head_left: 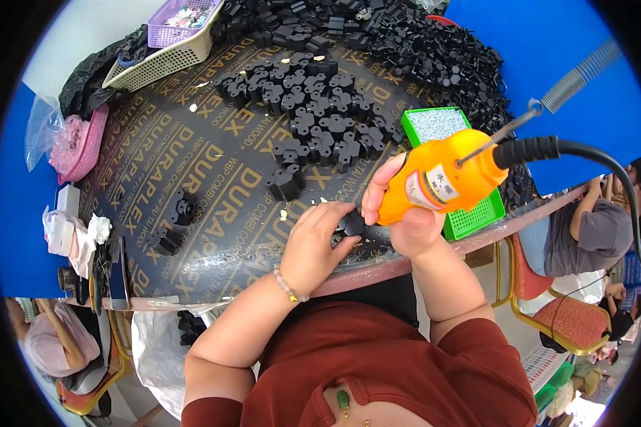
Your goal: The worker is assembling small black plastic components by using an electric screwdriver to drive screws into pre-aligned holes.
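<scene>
My right hand [413,226] is wrapped round a yellow-orange electric screwdriver [440,178], which hangs by a hook from a spring and has a black cord at its back end. The tool's tip is hidden behind my hand and its body. On the near part of the table, my left hand [316,238] has its thumb and fingers closed about a small black plastic part [350,225]. Just beyond, a single black plastic block [285,183] stands apart from a cluster of several like it [327,117].
A green tray [470,226] holding small silvery pieces lies to the right. Loose black parts [441,60] are heaped at the back. Cream [160,64] and pink [85,146] baskets stand left. A few black blocks [174,224] sit left of centre. Other people sit at both sides.
</scene>
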{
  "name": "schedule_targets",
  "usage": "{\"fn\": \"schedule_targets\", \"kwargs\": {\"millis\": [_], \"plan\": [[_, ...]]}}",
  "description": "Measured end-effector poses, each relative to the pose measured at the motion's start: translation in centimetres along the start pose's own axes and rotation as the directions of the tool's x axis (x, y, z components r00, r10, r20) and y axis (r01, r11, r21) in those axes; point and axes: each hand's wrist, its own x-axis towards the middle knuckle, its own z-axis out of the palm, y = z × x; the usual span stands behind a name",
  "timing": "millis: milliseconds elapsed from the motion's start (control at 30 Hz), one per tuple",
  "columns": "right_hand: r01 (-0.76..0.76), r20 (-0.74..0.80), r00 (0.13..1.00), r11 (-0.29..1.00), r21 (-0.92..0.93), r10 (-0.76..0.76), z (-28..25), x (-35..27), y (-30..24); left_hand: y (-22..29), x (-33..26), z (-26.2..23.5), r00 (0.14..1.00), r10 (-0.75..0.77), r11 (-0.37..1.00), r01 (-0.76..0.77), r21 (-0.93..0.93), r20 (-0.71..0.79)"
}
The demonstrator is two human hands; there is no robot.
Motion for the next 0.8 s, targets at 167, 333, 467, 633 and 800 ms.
{"fn": "schedule_targets", "kwargs": {"millis": [167,333,467,633,800], "plan": [[-0.006,-0.002,1.000,1.000,0.010,0.006,-0.8,0.4,-0.7,0.0,0.1,0.3,1.000,-0.002,1.000,0.002,0.009,0.024],[0.318,-0.071,0.944,0.947,-0.048,-0.321,-4.8,-0.5,-4.9,0.0,-0.3,0.5,1.000,0.014,0.999,-0.013,0.052,-0.023],[0.304,-0.233,0.865,0.833,-0.462,-0.444,-12.0,-1.3,-7.9,0.6,0.1,0.4,0.999,0.004,0.997,-0.001,0.071,-0.042],[0.165,-0.353,0.822,0.781,-0.603,-0.446,-18.4,-3.4,-7.9,0.5,0.4,0.7,0.999,0.029,0.992,-0.025,0.127,-0.024],[0.212,-0.385,0.793,0.806,-0.552,-0.472,-19.9,-4.4,-6.9,0.7,0.4,0.5,1.000,0.000,0.994,0.002,0.110,-0.019]]}}
